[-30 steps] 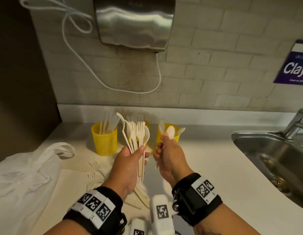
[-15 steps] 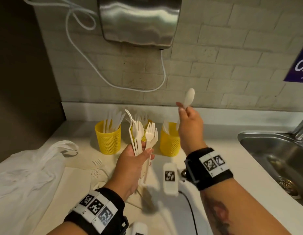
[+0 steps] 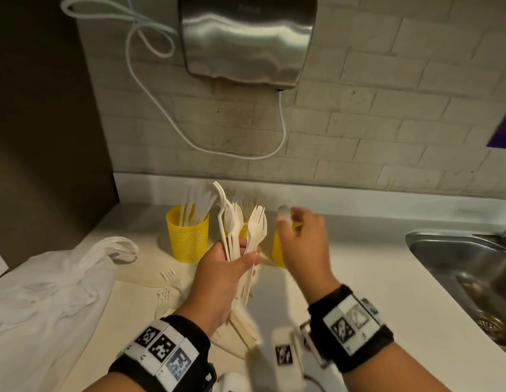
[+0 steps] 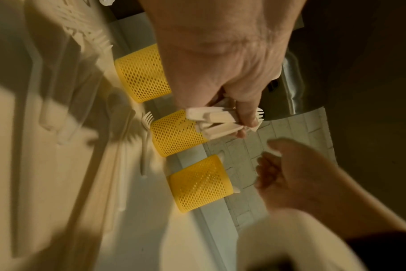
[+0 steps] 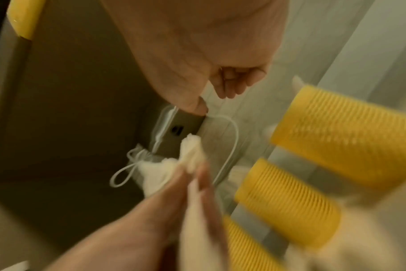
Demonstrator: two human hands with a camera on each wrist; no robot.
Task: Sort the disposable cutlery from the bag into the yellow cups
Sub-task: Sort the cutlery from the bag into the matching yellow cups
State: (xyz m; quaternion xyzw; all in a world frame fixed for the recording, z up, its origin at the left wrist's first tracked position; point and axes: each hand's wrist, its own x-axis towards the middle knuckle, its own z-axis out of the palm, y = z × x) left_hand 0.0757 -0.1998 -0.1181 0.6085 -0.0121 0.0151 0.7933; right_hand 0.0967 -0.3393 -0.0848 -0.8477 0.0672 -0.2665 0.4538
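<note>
- My left hand (image 3: 227, 271) holds a fanned bunch of white cutlery (image 3: 240, 230) upright in front of me, fingers and thumb curled round the handles, fork and spoon heads pointing up and away.
- The bunch's long axis runs close to vertical, handles low in my palm, heads level with the cup rims.
- Three yellow cups stand in a row on the bench (image 3: 359, 278) against the wall: the left cup (image 3: 187, 233) with knives in it, the middle cup (image 4: 176, 133) mostly hidden behind the bunch, the right cup (image 3: 277, 250) just behind my right hand.
- My right hand (image 3: 304, 244) is blurred above the right cup's rim; the wrist view shows its fingers (image 5: 232, 86) loosely curled and apparently holding nothing.
- The bunch lies just to the left of my right hand, near but not touching, so I judge the right hand is the one to pluck the next piece.
- The white plastic bag (image 3: 48, 287) lies slack on the bench at my far left, with a few loose forks (image 3: 168, 275) between it and my left hand.
</note>
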